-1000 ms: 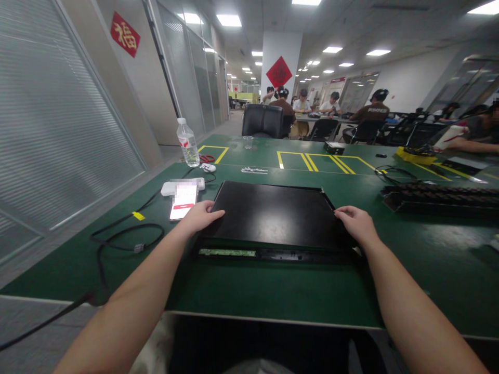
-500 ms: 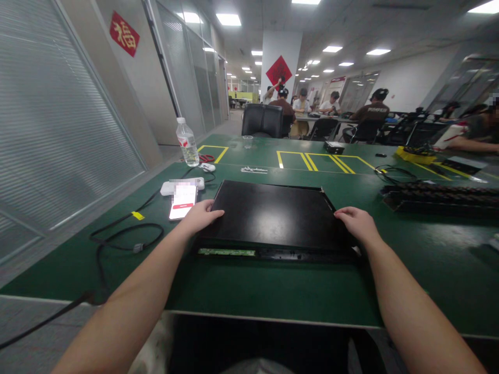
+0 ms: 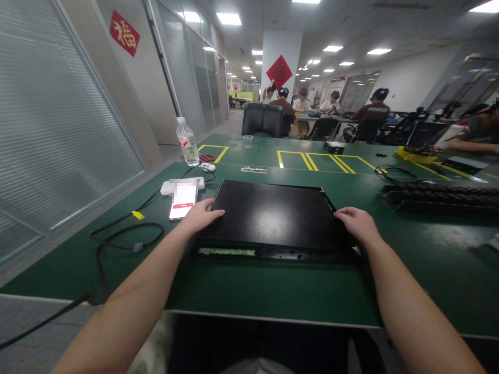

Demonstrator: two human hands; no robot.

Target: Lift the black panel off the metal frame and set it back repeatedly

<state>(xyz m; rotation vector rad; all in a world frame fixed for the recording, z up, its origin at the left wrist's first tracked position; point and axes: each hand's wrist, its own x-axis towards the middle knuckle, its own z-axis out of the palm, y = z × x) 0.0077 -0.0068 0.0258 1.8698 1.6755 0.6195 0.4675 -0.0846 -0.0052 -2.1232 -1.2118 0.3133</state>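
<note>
A flat, glossy black display panel (image 3: 273, 213) lies over a black frame (image 3: 307, 255) on the green table. Along the frame's near side shows a strip of green circuit board (image 3: 226, 252). My left hand (image 3: 202, 214) grips the panel's left edge, thumb on top and fingers hidden beneath or beside it. At the opposite edge, my right hand (image 3: 355, 221) pinches the panel between thumb and fingertips. The panel sits slightly askew on the frame, whose far right corner and right side peek out.
Left of the panel are a lit phone (image 3: 183, 201), a white power strip (image 3: 167, 186), a black cable (image 3: 132, 244) and a water bottle (image 3: 187, 143). Behind lies a silvery caliper-like tool (image 3: 254, 170). Long black parts (image 3: 440, 200) lie to the right. Several people sit farther back.
Both hands keep the same hold, and the panel has barely shifted. In the background, a person's raised arm has come down a little.
</note>
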